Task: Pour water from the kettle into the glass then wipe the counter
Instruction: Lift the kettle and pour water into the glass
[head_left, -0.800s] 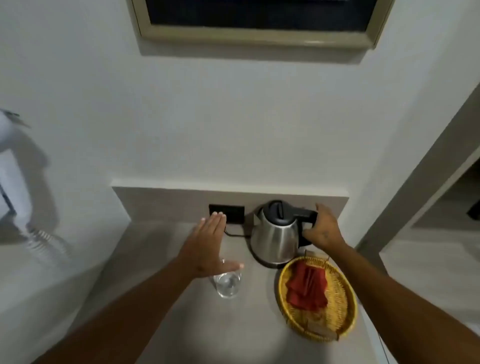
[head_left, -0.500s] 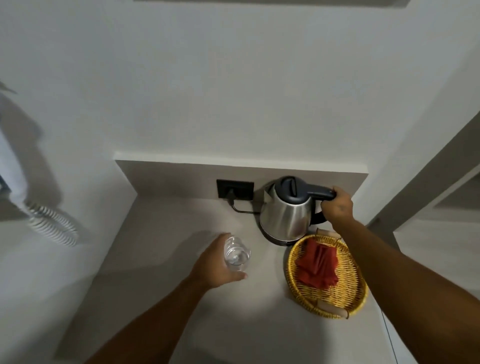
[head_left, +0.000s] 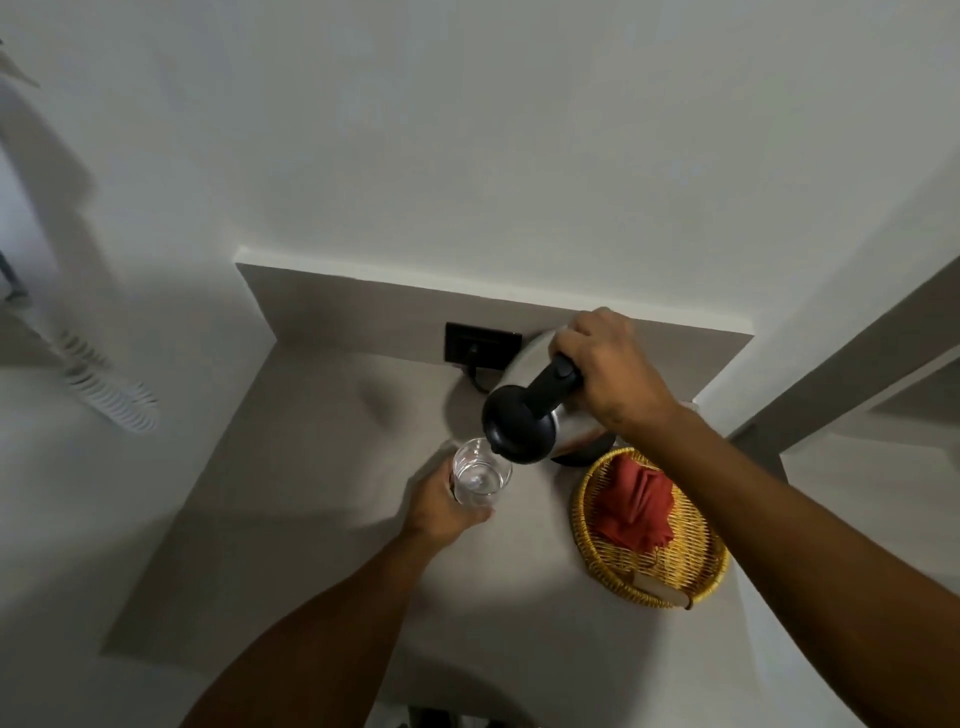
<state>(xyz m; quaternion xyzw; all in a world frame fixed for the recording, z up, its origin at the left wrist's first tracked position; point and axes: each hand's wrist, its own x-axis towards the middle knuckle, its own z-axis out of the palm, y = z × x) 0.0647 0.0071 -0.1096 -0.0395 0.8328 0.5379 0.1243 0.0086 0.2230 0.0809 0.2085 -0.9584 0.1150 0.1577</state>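
Steel kettle (head_left: 540, 410), gripped by the right hand (head_left: 613, 371), tips its spout over the glass (head_left: 480, 472) the left hand (head_left: 441, 512) holds.

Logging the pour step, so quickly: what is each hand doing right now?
Left hand: closed around the glass, steadying it on the counter.
Right hand: closed on the kettle handle, kettle tipped toward the glass.

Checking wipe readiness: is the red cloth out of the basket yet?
No, the red cloth lies inside the wicker basket, untouched by either hand.
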